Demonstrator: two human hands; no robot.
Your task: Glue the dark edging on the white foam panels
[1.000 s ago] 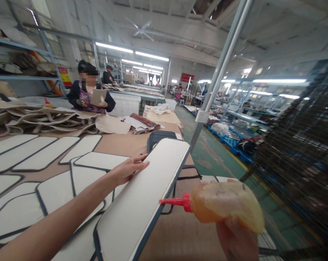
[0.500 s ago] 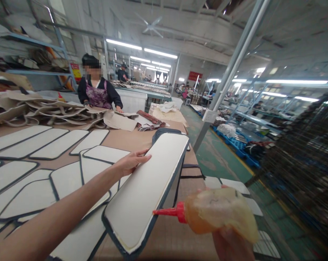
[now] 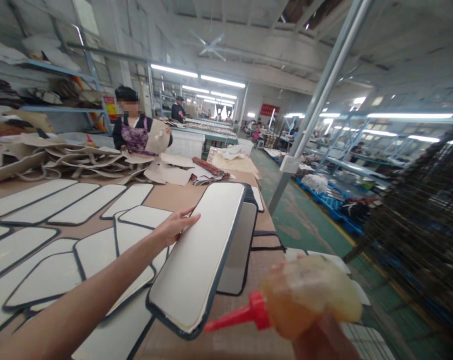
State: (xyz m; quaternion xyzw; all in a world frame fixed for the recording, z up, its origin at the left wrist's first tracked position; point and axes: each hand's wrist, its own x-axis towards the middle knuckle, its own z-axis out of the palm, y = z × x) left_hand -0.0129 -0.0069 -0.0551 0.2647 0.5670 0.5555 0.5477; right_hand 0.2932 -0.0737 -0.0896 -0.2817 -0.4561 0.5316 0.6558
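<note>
My left hand (image 3: pixel 176 226) reaches across the table and grips the left edge of a long white panel with a dark rim (image 3: pixel 200 255), fingers on top of it. The panel lies slanted above other panels and a dark stack (image 3: pixel 241 240). My right hand (image 3: pixel 324 340) at the bottom right is wrapped round a soft amber glue bottle (image 3: pixel 309 295). Its red nozzle (image 3: pixel 237 315) points left, just below the panel's near corner.
Several white dark-rimmed panels (image 3: pixel 76 205) cover the brown table (image 3: pixel 181 195). Beige bag pieces (image 3: pixel 72 160) are heaped at the back left, where a person (image 3: pixel 136 132) holds a piece. A metal post (image 3: pixel 316 110) and a green aisle (image 3: pixel 305 225) lie right.
The panel has swung left and come down flatter over the stack, with my left hand still on it. The glue bottle has dropped lower and its nozzle now tilts down-left.
</note>
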